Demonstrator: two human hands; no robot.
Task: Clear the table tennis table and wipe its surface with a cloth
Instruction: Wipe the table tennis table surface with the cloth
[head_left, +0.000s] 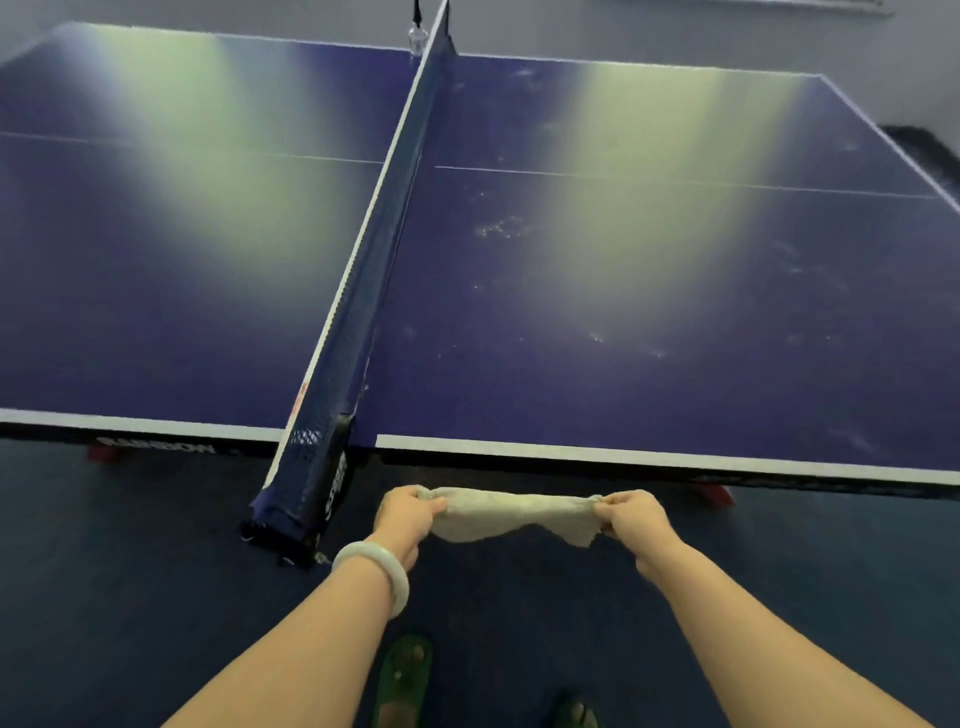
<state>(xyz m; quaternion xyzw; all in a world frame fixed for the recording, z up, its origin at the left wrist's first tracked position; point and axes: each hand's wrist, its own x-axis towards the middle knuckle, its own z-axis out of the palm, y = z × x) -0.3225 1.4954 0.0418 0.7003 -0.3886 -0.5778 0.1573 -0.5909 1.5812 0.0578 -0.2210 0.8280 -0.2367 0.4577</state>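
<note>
A blue table tennis table (649, 312) with white edge lines fills the view ahead, split by a dark net (363, 280) that runs away from me. Pale smudges dot the right half. Just short of the near edge I hold a pale cloth (511, 514) stretched between both hands, above the floor. My left hand (408, 512), a white bangle on its wrist, grips the cloth's left end. My right hand (631, 514) grips the right end. The cloth hangs off the table, not touching it.
The net's post and clamp (296, 519) stick out past the near edge, left of my left hand. Red table legs (714, 493) show under the edge. Dark blue floor (130, 597) lies below, with my feet in green sandals (402, 675).
</note>
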